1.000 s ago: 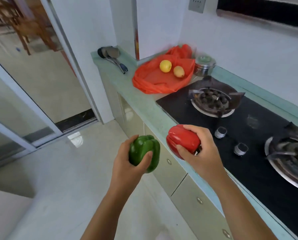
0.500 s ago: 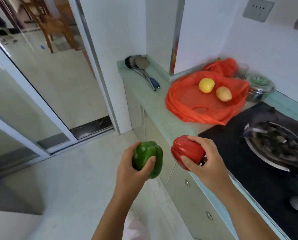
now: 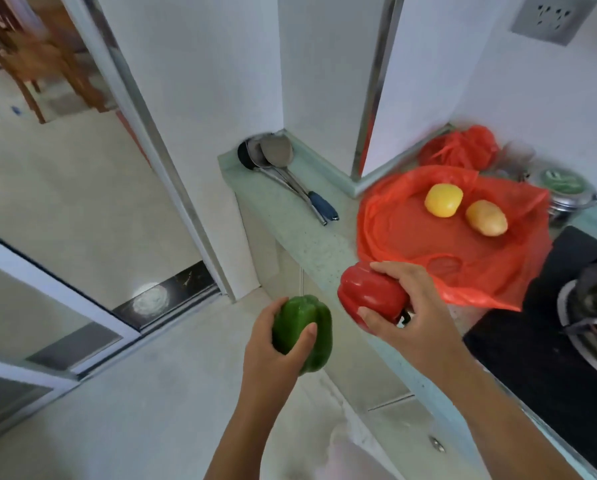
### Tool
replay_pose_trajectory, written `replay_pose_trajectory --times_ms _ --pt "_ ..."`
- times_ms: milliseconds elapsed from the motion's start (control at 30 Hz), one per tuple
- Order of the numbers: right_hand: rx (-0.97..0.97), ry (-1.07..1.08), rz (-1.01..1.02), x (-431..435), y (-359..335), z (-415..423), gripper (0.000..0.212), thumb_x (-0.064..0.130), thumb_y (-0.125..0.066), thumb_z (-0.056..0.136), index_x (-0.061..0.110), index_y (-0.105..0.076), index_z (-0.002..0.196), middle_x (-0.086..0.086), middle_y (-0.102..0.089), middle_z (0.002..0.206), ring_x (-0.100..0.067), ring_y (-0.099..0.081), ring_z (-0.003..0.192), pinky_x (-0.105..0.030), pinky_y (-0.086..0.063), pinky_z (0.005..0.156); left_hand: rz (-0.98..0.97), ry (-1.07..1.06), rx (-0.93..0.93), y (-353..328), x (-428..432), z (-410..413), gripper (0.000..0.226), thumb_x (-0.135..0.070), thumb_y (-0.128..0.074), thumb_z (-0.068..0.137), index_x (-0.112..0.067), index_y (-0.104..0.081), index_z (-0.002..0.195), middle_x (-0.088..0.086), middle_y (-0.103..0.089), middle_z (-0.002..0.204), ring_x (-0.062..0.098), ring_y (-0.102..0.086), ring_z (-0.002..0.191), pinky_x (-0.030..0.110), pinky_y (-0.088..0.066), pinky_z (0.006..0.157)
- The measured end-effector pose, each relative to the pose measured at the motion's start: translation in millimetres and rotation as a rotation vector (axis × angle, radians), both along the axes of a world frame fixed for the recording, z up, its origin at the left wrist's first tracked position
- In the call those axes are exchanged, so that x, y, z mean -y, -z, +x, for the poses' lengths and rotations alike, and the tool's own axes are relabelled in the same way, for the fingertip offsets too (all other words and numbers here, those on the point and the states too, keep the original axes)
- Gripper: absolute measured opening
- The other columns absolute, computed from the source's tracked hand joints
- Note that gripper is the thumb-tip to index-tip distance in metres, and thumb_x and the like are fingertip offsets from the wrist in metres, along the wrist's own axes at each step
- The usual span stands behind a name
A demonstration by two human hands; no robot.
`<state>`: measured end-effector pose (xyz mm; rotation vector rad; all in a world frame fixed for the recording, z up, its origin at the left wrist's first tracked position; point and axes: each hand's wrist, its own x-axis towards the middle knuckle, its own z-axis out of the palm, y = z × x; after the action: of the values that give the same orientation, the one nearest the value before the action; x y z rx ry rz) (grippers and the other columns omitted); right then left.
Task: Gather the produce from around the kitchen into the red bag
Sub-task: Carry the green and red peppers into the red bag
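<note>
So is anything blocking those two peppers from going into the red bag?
Nothing visible does. The red pepper in the right hand is already at the edge of the red bag; the green pepper is beside it.

- Green pepper [image 3: 304,332]: smooth, glossy skin.
- Red pepper [image 3: 371,296]: smooth, waxy shine.
- Red bag [image 3: 428,237]: thin, crinkled, slightly translucent plastic.
- Yellow fruit [image 3: 443,199] and potato [image 3: 486,217]: matt skins.
- Counter [image 3: 310,244]: pale green speckled stone, smooth.
- Ladles [image 3: 272,155]: dull grey metal; one handle [image 3: 321,206] dark blue plastic.
- Stove top [image 3: 532,341]: black, glossy glass.
- Lidded pot [image 3: 567,195]: shiny steel.
- Floor [image 3: 82,188]: polished, reflective tile.
</note>
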<state>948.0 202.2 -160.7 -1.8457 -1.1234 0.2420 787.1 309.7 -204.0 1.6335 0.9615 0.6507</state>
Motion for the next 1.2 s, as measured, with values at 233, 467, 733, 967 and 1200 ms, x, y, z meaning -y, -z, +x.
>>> replay_pose_trajectory --times_ms 233,467,733,967,1200 --pt "-0.099 0.161 0.012 -46.6 12.4 63.4 0.056 0.050 -0.061 0.065 0.036 -0.047 0.117 0.015 -0.045 0.115 -0.003 -0.046 0.104 -0.024 -0.043 0.084 0.066 0.164 -0.045 5.3 -61.5 72.0 0.053 -0.041 -0.070 0.076 -0.034 -0.046 0.122 -0.019 -0.052 0.113 -0.005 -0.051 0.097 0.018 -0.048 0.078" --pt "-0.173 0.403 0.075 -80.3 20.4 141.4 0.055 0.019 -0.076 0.070 0.041 -0.047 0.110 0.004 -0.045 0.115 0.003 -0.044 0.104 -0.021 -0.037 0.086 0.157 0.385 -0.106 -4.2 -115.3 173.1 0.056 -0.047 -0.066 0.069 -0.036 -0.045 0.120 -0.019 -0.050 0.112 -0.002 -0.050 0.101 0.014 -0.044 0.079" --pt "-0.250 0.725 0.024 -43.3 46.6 206.9 0.052 0.021 -0.075 0.072 0.033 -0.049 0.116 -0.001 -0.041 0.118 -0.014 -0.045 0.106 -0.034 -0.040 0.093 0.219 0.626 -0.096 7.7 -118.5 272.7 0.056 -0.040 -0.070 0.076 -0.043 -0.037 0.120 -0.027 -0.038 0.114 -0.012 -0.038 0.107 0.006 -0.035 0.080" --pt "-0.272 0.832 -0.051 -15.1 71.2 239.3 0.051 0.024 -0.074 0.074 0.035 -0.047 0.114 0.001 -0.040 0.118 -0.010 -0.043 0.103 -0.012 -0.035 0.080 0.392 0.775 -0.170 28.8 -106.7 342.5 0.066 -0.042 -0.070 0.070 -0.031 -0.044 0.130 -0.009 -0.037 0.115 0.008 -0.038 0.111 0.023 -0.035 0.096" --pt "-0.333 0.867 -0.107 -7.2 97.0 262.9 0.056 0.026 -0.074 0.074 0.025 -0.046 0.122 0.004 -0.037 0.118 -0.008 -0.041 0.105 -0.004 -0.032 0.072 0.490 0.859 -0.260 57.8 -93.7 386.4 0.070 -0.035 -0.079 0.064 -0.012 -0.050 0.124 0.003 -0.046 0.117 0.018 -0.044 0.111 0.019 -0.029 0.092"
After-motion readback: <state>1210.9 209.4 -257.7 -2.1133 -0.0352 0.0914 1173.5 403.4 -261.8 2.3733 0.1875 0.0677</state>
